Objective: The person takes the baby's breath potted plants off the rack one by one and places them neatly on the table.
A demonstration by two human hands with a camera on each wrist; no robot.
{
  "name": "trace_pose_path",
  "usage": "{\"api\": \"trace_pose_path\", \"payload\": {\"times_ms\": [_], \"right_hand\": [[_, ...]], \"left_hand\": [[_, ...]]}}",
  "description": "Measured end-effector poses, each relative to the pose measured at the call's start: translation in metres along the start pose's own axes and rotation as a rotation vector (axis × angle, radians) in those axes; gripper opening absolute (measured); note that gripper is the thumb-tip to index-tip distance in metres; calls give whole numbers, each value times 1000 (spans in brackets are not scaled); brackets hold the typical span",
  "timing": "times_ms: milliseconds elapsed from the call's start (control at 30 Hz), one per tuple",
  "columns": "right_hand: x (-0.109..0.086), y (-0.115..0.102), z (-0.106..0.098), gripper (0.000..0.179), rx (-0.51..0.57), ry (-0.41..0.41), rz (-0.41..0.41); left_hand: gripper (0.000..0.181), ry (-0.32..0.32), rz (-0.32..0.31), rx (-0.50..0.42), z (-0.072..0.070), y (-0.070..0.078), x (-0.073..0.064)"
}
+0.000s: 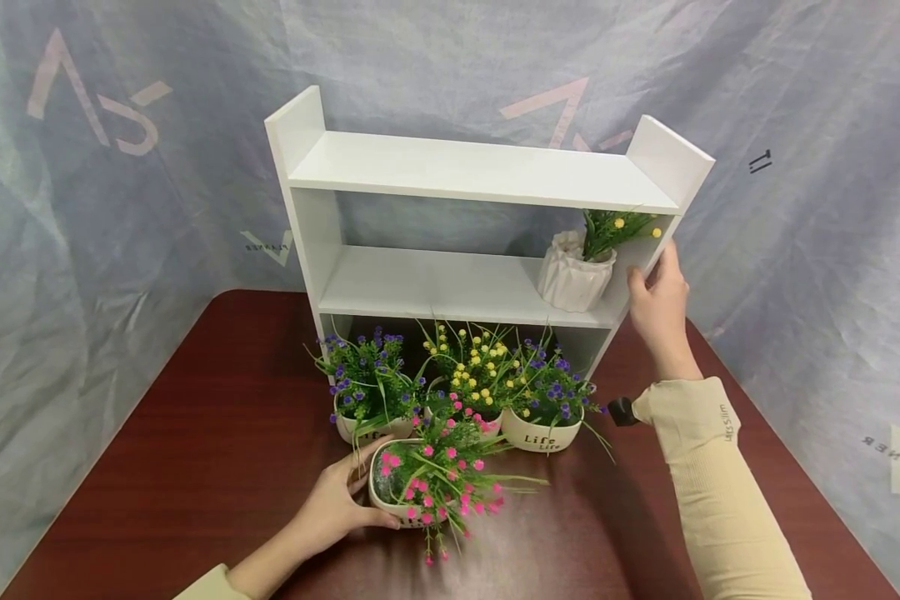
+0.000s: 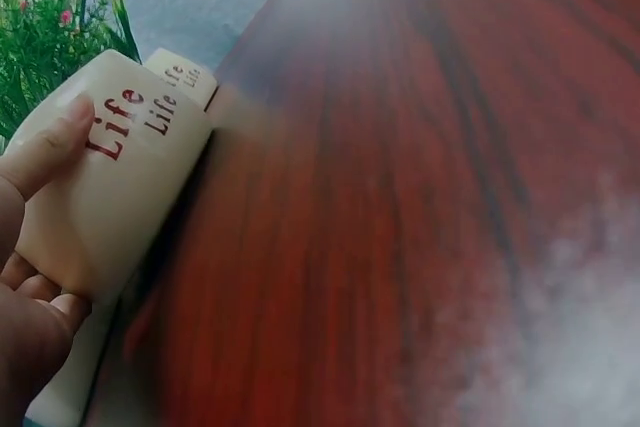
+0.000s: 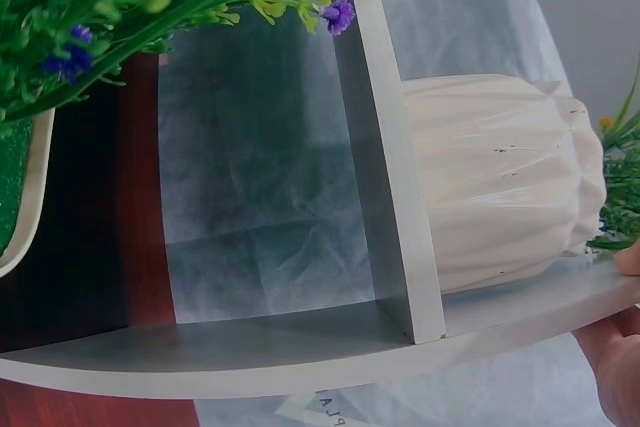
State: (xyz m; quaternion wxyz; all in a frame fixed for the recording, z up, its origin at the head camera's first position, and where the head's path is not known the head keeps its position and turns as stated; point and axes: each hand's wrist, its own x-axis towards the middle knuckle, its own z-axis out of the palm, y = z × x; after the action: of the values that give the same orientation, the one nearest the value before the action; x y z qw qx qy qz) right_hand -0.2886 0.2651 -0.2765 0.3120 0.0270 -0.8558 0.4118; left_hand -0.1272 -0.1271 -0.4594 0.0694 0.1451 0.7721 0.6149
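Observation:
My left hand (image 1: 333,510) grips the end of an oval cream flowerpot (image 2: 110,182) marked "Life", thumb along its front and fingers curled round the side. Pink flowers (image 1: 450,475) and thin green leaves spill from it to the right. This pot stands in front of the other pots, close over the table. With the thumb on the inner side and fingers outside, my right hand (image 1: 663,312) holds the right side panel of a white two-tier shelf (image 1: 465,171). Beside that panel, a white pleated vase (image 1: 576,282) with yellow-flowered greenery stands on the middle board.
Along the shelf's foot stand a left purple-flowered pot (image 1: 375,427), a yellow-flowered pot (image 1: 492,427) partly hidden by the pink flowers, and a right purple-flowered pot (image 1: 543,435). A dark red wooden table (image 1: 195,467) carries everything. Grey-blue cloth (image 1: 157,208) hangs behind.

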Motion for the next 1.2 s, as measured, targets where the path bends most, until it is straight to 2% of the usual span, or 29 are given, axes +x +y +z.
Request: {"api": "trace_pose_path", "payload": {"times_ms": [200, 433, 767, 1000, 1200], "right_hand": [[-1, -1, 0, 53, -1, 2, -5], [-2, -1, 0, 54, 20, -6, -6], [-2, 0, 0, 55, 33, -6, -8], [-2, -1, 0, 55, 36, -8, -13], [-3, 0, -1, 57, 41, -12, -13]], "left_hand": [[101, -2, -60, -10, -4, -5, -3], [101, -21, -62, 5, -7, -6, -2], [107, -50, -92, -54, -6, -2, 0], [110, -78, -84, 13, -9, 1, 1], [109, -112, -83, 14, -13, 1, 1]]}}
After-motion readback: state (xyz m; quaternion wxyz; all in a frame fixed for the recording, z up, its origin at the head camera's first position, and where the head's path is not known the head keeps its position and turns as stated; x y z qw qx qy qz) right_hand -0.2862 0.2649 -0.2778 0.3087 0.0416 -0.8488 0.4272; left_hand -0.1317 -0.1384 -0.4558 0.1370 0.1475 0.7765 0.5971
